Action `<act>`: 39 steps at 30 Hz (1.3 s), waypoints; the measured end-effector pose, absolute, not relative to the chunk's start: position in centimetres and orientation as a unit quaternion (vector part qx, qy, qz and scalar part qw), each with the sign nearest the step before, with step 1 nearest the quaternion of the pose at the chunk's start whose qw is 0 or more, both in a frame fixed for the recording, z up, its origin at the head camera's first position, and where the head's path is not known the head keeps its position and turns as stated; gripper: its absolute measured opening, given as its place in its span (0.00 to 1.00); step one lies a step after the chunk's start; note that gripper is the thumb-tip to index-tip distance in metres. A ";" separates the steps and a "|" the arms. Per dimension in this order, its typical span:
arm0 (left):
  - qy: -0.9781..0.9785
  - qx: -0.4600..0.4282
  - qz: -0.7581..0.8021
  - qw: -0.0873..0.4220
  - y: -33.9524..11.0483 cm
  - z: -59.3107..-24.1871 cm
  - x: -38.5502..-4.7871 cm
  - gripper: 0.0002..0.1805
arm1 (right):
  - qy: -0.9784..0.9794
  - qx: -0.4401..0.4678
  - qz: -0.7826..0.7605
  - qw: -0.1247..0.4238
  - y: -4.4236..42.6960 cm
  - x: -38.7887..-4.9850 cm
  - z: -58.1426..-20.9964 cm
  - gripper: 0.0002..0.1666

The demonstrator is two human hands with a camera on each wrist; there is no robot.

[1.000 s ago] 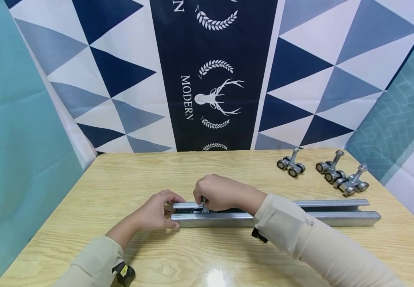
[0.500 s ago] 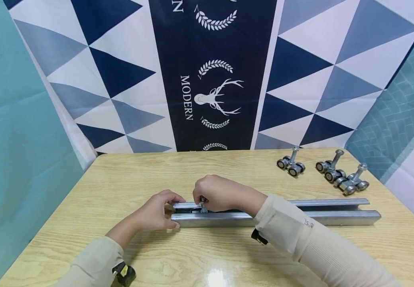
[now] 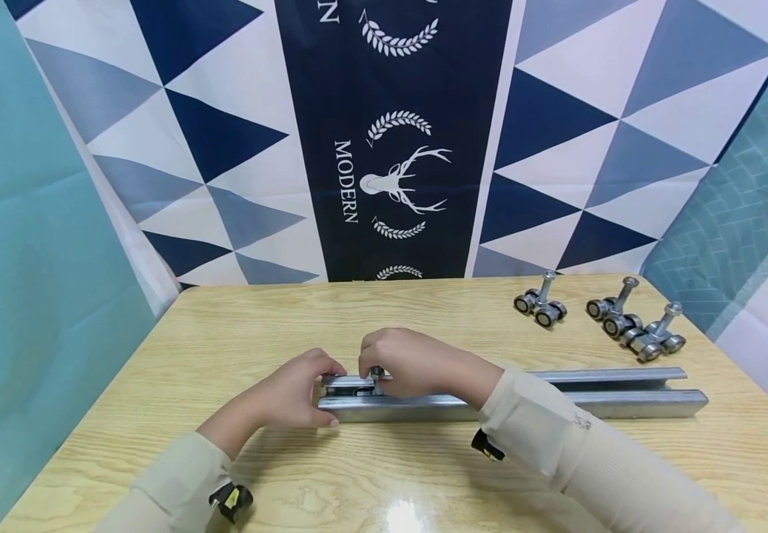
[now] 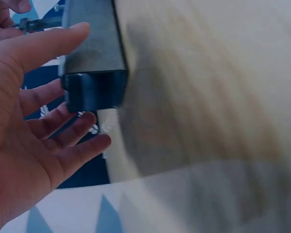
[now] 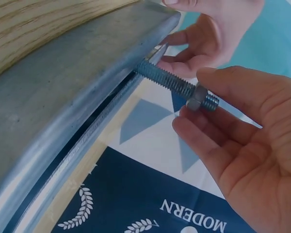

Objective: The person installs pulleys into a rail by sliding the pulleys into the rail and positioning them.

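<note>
An upright grey threaded steel bolt (image 5: 169,81) stands in the long silver C-shaped metal rail (image 3: 417,409) near its nine-o'clock end, right hand (image 3: 400,363) pinching its hex nut (image 5: 197,97), left hand (image 3: 296,392) spread rail-wide, gripping the end; probably stiff, hefty, slick, best held by the nut.

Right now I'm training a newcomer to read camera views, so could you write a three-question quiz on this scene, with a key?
1. Count: how many wheeled trolleys stand outside the channel rail?
2. True or false: the right grip holds the threaded bolt at its hex nut.
3. Multiple choice: where is the left grip?
A) At the middle of the channel rail
B) At the end nearer those trolleys
C) At the end farther from those trolleys

Key: 1. Three. 2. True. 3. C.
</note>
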State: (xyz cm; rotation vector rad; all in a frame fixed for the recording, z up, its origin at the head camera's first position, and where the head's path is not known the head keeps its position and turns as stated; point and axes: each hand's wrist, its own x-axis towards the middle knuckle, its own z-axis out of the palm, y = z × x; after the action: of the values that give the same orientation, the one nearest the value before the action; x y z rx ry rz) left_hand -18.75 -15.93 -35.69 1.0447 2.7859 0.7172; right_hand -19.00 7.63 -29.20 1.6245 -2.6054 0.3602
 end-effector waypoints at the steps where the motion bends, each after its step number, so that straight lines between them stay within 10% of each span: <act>1: 0.909 0.352 0.219 0.038 -15.8 -35.5 -18.8 0.33 | -0.844 0.523 0.118 0.028 7.7 -18.9 -29.1 0.09; 11: 0.914 0.378 0.135 0.066 -14.3 -33.3 -19.2 0.37 | -0.857 0.481 0.185 0.029 10.1 -18.1 -29.1 0.26; 39: 0.911 0.402 0.037 0.080 -11.5 -31.7 -19.7 0.33 | -0.896 0.378 0.219 0.084 18.7 -16.9 -30.1 0.27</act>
State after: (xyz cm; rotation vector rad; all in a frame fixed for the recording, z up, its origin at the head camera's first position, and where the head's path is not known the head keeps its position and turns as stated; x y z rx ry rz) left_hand -19.67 -11.53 -31.66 1.2039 2.7258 0.1108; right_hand -16.93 18.66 -30.12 1.1265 -2.6726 0.6540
